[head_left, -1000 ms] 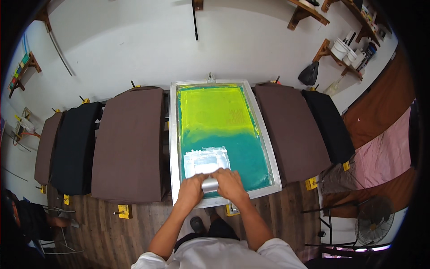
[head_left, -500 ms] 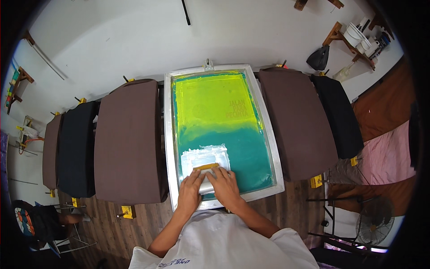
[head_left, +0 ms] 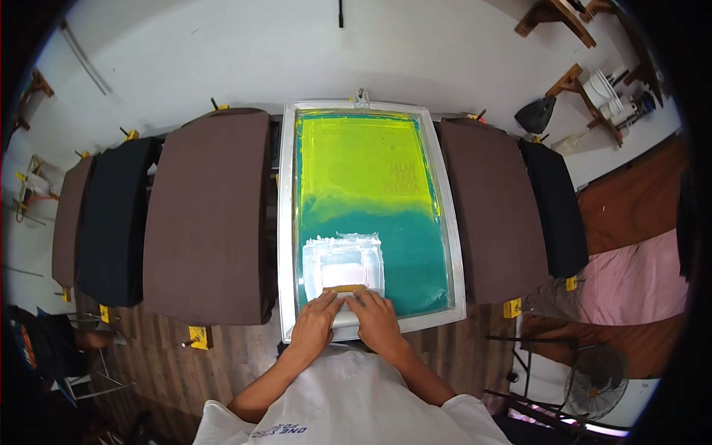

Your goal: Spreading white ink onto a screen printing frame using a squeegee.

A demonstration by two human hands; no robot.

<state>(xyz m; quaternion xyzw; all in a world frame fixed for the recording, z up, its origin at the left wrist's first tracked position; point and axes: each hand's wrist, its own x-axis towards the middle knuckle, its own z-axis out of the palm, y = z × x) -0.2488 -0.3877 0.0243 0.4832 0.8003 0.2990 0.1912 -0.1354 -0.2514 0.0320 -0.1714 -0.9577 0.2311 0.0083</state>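
A squeegee (head_left: 345, 289) with an amber-brown top edge lies across the near-left part of a screen-printing frame (head_left: 285, 222). My left hand (head_left: 316, 317) and my right hand (head_left: 377, 317) grip it side by side, fingers bent over its far edge. Much of its body is hidden beneath my hands. Just beyond it, white ink (head_left: 345, 252) is spread in a squarish patch with a ragged far edge. The mesh (head_left: 415, 252) is teal in its near half and yellow-green in its far half, with faint lettering at the far right.
Brown fabric-covered boards (head_left: 208, 222) (head_left: 493, 208) flank the frame, with black ones (head_left: 115, 222) (head_left: 552, 208) farther out. A hinge clamp (head_left: 361, 99) holds the frame's far end. Yellow brackets (head_left: 199, 337) jut out at the boards' near ends. A standing fan (head_left: 595, 382) is at the lower right.
Both hands have drawn the squeegee toward me, closer to the frame's near edge. More of the white patch now shows beyond it. The whole view has shifted slightly.
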